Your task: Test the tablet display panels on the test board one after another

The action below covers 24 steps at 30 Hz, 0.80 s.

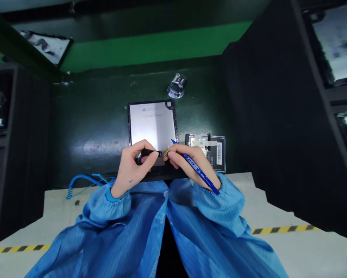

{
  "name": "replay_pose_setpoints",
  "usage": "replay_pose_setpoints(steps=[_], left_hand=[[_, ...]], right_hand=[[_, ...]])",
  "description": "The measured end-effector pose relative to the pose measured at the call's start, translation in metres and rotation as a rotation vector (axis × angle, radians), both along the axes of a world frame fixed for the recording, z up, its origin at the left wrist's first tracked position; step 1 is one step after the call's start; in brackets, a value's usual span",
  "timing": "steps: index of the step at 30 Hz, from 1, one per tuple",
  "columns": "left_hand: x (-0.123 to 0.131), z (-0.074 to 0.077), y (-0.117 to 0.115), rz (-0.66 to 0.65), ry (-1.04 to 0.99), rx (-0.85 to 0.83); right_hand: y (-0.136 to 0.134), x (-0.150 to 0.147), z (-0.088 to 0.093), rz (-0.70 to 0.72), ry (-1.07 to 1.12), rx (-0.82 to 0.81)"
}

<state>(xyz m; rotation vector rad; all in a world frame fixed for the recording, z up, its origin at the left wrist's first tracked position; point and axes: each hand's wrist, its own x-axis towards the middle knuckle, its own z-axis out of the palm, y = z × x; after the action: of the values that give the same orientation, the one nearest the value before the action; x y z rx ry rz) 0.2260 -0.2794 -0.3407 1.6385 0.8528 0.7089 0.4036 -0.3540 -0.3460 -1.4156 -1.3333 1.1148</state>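
Note:
My left hand (134,166) pinches a black flex cable (150,153) between thumb and fingers. Close beside it, my right hand (192,160) is closed, with a small gold-coloured piece (165,153) at its fingertips. A blue marker pen (195,166) is also held in that hand, its tip up and left and its body lying across the hand toward the wrist. Beneath both hands lies a flat display panel (153,121), silvery with a black frame. Its lower part is partly hidden by my hands. Whether the cable and the gold piece touch, I cannot tell.
To the right on the dark table lies a device part with a circuit board and a labelled black section (219,154). A shiny metal container (177,86) stands behind the panel. A blue coiled cord (79,179) runs to my left wrist. Black shelving (263,96) rises at both sides.

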Motion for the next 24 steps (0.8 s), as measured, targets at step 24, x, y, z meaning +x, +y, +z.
replay_pose_setpoints(steps=[24], left_hand=[[0.0044,0.0039,-0.0037,-0.096,0.208,0.101]], right_hand=[[0.0028,0.0095,0.0016,0.197,-0.168,0.090]])
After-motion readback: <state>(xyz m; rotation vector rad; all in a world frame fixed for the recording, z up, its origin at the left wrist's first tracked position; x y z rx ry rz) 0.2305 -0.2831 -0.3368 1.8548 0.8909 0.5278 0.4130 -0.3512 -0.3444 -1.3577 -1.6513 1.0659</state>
